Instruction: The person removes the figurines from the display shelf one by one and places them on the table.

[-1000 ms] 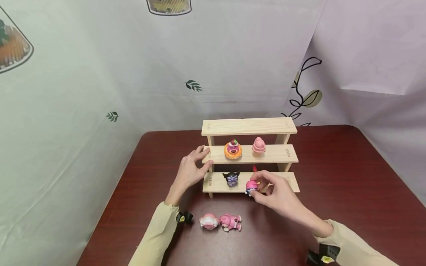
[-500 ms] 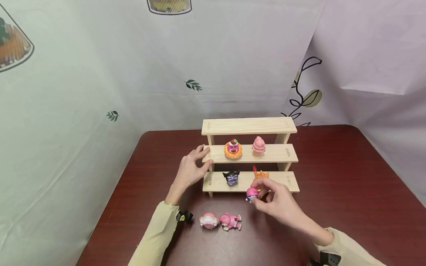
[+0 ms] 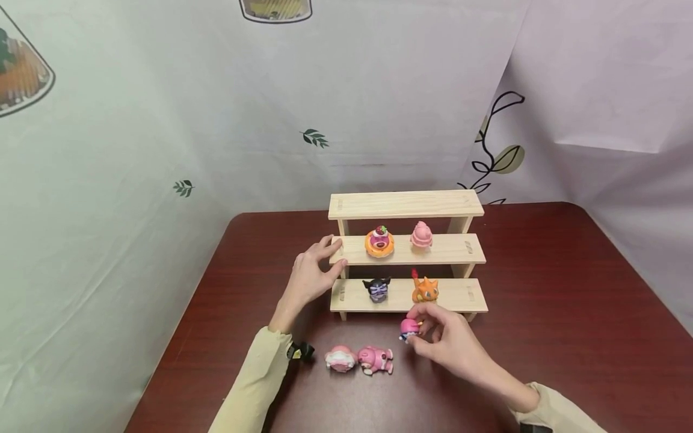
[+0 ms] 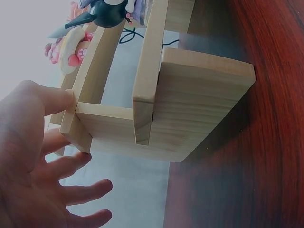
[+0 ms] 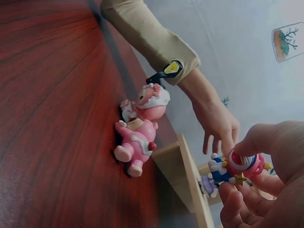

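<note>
My right hand pinches a small figurine with a pink head and a blue-and-white body, in front of the bottom shelf. In the right wrist view the figurine sits between thumb and fingers, a gold star on it. My left hand grips the left end of the middle board of a three-tier wooden display stand. The left wrist view shows the thumb and a finger on that board end, the other fingers spread. An orange dragon figurine and a black-eared figurine stand on the bottom shelf.
On the middle shelf are an orange ring-shaped figurine and a pink ice-cream-like one. A pink-and-white figurine and a pink bear lie on the dark red table before the stand. Patterned cloth hangs behind.
My right hand has drawn the pink-headed figurine back from the bottom shelf toward me, uncovering the orange dragon figurine. The left hand stays at the stand.
</note>
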A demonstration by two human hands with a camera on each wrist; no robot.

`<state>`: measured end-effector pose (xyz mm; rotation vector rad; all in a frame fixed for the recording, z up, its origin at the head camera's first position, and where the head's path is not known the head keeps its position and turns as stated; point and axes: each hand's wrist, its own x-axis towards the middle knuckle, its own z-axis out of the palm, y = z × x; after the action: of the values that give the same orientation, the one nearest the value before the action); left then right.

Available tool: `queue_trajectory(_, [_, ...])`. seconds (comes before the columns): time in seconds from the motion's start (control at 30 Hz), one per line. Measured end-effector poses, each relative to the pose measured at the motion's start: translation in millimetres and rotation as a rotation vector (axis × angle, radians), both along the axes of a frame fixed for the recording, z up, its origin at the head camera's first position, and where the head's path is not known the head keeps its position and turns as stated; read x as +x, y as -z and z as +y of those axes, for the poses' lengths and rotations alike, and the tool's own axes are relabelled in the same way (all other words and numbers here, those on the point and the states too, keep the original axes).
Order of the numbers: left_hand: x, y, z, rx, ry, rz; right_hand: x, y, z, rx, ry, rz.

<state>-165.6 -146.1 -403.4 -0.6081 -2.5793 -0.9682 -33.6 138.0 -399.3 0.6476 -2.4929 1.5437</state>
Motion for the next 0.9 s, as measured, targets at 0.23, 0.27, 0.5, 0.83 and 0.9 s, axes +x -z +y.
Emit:
queue_trajectory(0.23, [-1.1,-1.1,0.9,-0.004,-0.002,0.006,3.0,8.6,0,0.003,-0.007,0.015])
queue_trajectory(0.27, [-1.3,-1.2,1.0,-0.004,-0.003,0.004,3.4,10.2,0,0.003,-0.009,0.012])
queue_trajectory(0.5, [-0.9,-0.7,0.6,-0.006,-0.005,0.003,7.4,22.3,1,-0.009,-0.039,-0.034])
queue_trajectory(0.83, [0.4,-0.4,0.7,-0.001,-0.004,0.005,11.4,31.6,-2,-0.013,-0.048,-0.072])
queue_trajectory(0.9, [0.8,-0.1,0.6,-0.005,-0.006,0.002,12.2,33.3,-2,-0.012,-0.052,-0.085])
